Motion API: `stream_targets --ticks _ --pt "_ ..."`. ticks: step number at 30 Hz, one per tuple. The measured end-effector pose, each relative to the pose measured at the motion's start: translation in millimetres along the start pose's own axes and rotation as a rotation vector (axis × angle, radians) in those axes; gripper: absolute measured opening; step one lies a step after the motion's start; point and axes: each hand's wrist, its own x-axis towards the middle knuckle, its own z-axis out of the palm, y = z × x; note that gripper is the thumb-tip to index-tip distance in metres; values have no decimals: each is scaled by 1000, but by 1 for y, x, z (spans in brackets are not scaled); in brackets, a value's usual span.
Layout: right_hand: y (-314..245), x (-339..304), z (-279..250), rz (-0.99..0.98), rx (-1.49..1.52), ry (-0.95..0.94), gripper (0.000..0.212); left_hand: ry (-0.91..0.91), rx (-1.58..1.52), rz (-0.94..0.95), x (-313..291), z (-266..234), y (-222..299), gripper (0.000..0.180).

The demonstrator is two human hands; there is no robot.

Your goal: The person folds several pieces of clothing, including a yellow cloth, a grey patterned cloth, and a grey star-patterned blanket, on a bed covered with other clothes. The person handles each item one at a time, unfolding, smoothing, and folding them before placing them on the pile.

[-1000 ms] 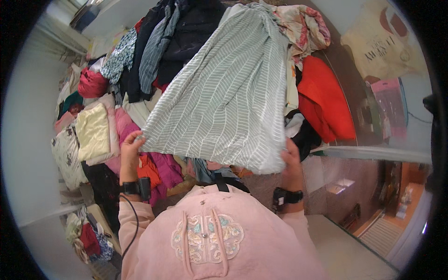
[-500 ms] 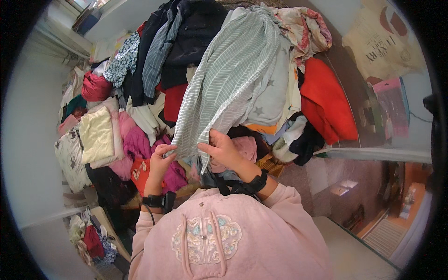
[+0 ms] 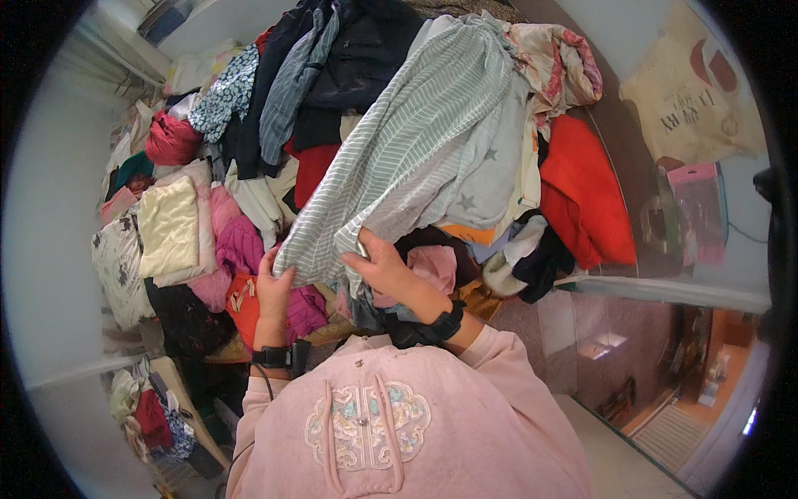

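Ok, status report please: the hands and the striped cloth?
Left hand and right hand both grip the striped green-white garment, folded lengthwise. It lies over the clothes pile. Nothing blocks the hands.

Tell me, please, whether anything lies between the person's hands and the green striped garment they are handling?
Nothing visible does. The left hand and right hand both already grip the lower edge of the green striped garment, which drapes over the clothes pile.

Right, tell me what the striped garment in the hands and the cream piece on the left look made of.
Striped garment: soft, matte grey-green fabric with a fine pale chevron pattern, probably thin cotton or knit; it drapes in loose folds. Cream piece: smooth with a slight sheen, possibly satin-like; the weave is too small to confirm.
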Motion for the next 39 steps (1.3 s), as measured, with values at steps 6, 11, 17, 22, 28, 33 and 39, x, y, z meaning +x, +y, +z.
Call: stream_targets --ticks 6,11,17,22,28,33,39 --pt "75 -14 -51 180 -154 260 23 -116 -168 -240 9 -46 21 21" --pt "153 -17 -101 408 -13 606 24 32 -566 -160 9 -58 83 22" --pt "157 -1 -121 132 560 229 29 84 -752 -74 -1 -70 156 36" --pt "126 3 -118 113 947 119 46 -165 -1099 85 5 -96 177 38" --pt "61 -20 -96 -17 620 82 36 -262 -1172 215 29 -120 190 38" --pt "-25 -74 -93 82 684 232 47 -180 -1069 282 60 -146 186 29" --pt "-64 -124 -94 54 664 429 39 -484 -1336 49 106 -170 139 26"
